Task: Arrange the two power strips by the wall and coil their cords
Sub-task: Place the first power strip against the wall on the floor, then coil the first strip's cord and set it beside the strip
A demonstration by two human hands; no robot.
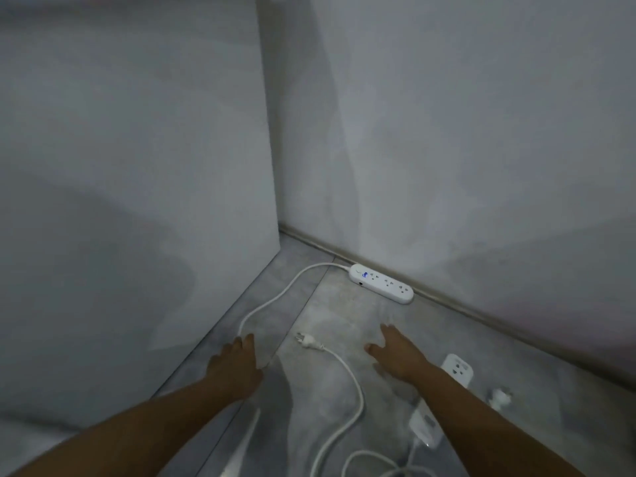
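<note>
White cord (275, 301) meets the left hand (237, 364) (grasp unclear); right hand (395, 356) reaches forward, fingers spread.

Left hand (237, 363) on cord (275, 301); strip (381, 283) against wall (481, 149)

Power strip (381, 283) by the wall: white casing, small blue light near its cord end, one dark dot on the front edge, grey socket holes. Its cord (275, 301): white.
Second power strip (456, 370), partly hidden by the right forearm: white, grey socket holes. Loose cord (354, 387) and its plug (309, 341): white, prongs darker.
Floor (344, 315): grey, mottled with cloudy pale patches, thin dark joint lines.
Walls (464, 132): plain pale grey, soft shadows. Baseboard (447, 297): dull beige-grey stripe.
</note>
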